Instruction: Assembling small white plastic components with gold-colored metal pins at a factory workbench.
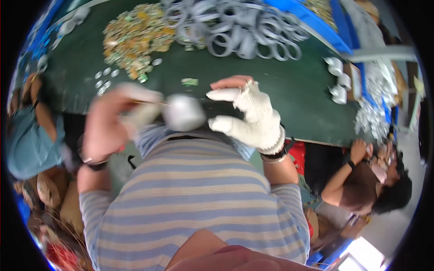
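My left hand (113, 119), smeared by motion, has its fingers closed around a thin yellowish stick-like thing (151, 103). The stick reaches to a blurred white rounded piece (184, 113) just above the table's near edge; whether the two are joined I cannot tell. On the other side of that piece is my right hand (253, 115) in a white glove with some bare fingertips, its thumb and fingers apart and nothing between them. Beyond the hands, one small green-and-white flat piece (190, 81) lies on the dark green table (298, 95).
Grey rings (246, 45) are heaped at the back, beside a pile of small yellow-green pieces (135, 36). Several white ovals (106, 71) lie at the left. White rolled pieces (338, 81) stand near the right edge. Other people sit at left (36, 140) and right (357, 180).
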The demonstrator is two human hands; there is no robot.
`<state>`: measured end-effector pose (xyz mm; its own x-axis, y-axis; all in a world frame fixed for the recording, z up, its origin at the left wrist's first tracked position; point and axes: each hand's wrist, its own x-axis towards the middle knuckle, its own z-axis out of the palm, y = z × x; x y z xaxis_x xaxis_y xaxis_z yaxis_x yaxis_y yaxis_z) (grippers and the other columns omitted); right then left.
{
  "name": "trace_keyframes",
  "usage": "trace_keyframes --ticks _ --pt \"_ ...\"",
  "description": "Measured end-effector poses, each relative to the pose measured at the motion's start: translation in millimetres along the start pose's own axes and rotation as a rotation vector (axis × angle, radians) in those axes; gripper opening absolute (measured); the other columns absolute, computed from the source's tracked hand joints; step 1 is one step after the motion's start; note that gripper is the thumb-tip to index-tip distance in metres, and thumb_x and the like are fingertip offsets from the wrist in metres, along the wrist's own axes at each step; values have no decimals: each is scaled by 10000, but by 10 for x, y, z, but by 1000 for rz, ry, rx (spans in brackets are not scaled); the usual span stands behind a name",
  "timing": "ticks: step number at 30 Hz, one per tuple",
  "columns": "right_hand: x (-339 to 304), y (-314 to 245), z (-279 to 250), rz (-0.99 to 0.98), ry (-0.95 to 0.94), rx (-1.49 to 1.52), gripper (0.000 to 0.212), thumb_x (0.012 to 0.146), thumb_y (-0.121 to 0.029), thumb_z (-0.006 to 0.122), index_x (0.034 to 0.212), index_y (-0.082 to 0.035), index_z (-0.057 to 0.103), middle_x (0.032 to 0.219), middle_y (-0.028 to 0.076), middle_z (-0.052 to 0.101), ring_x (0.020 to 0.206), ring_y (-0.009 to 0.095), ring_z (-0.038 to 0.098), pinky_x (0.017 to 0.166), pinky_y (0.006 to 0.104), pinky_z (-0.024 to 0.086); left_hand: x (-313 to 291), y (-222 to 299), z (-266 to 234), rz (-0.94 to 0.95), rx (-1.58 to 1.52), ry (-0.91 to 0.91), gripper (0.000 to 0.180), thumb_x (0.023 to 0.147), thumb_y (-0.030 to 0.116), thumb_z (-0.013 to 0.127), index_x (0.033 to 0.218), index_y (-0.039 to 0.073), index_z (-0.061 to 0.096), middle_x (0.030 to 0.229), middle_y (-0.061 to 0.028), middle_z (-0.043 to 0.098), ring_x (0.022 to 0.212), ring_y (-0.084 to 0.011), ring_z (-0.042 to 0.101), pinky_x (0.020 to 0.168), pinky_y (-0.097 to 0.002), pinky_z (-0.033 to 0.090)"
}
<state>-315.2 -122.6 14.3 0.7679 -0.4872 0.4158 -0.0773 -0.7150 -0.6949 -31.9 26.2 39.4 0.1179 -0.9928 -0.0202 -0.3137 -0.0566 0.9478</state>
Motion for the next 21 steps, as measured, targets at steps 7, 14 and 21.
trace_keyframes --ticks 7,14,21 --pt "-117 792 -885 637 645 -202 320 960 -214 726 1229 -42 739 1034 47 716 941 124 641 878 291 517 -18 -597 -1775 -65 644 412 370 1037 93 642 1403 50 610 1067 -19 718 907 -64 638 798 -200 498" --pt "-368 1742 -2642 1233 384 -1159 530 997 -423 516 1390 -87 632 1330 255 672 1209 379 679 1035 486 522 392 -408 -612 59 540 239 526 980 178 734 1477 126 570 938 -93 739 767 -154 649 710 -326 532" --pt "-232 1877 -1980 717 24 -1199 235 925 -410 670 1020 -250 814 1062 60 735 1078 275 713 857 453 600 161 -557 -101 17 275 9 464 1002 35 669 1458 32 585 1227 -65 712 1076 -137 662 982 -293 506"
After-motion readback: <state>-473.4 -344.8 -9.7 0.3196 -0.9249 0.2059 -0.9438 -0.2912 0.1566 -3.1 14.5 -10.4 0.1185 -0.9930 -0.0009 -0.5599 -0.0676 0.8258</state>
